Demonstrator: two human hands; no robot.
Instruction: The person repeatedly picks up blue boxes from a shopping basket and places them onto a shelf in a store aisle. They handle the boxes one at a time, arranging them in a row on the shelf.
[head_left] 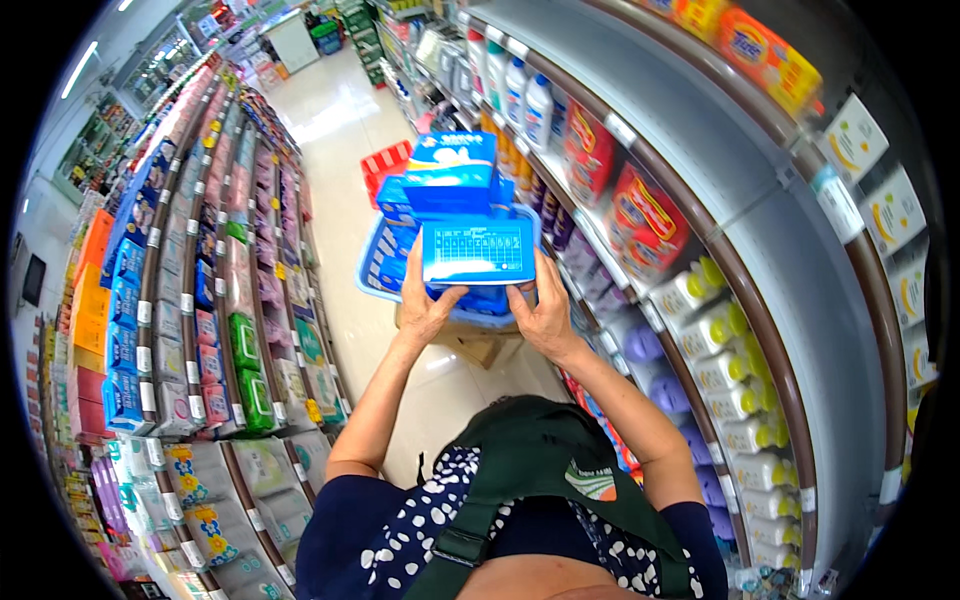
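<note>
Blue pack (478,252) sitting clamped between left hand (425,310) and right hand (546,315), mid-frame.
Both hands' fingers are pressing along its left and right edges, while the thumbs are spreading away from them, pointing inward near the lower edge; below and beyond it, a blue basket (371,287) is holding more blue packs (450,170), just above the frame's centre.

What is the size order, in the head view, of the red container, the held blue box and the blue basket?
Largest to smallest:
Blue basket, partly covered
Held blue box, nearer the camera
Red container, partly hidden
</note>
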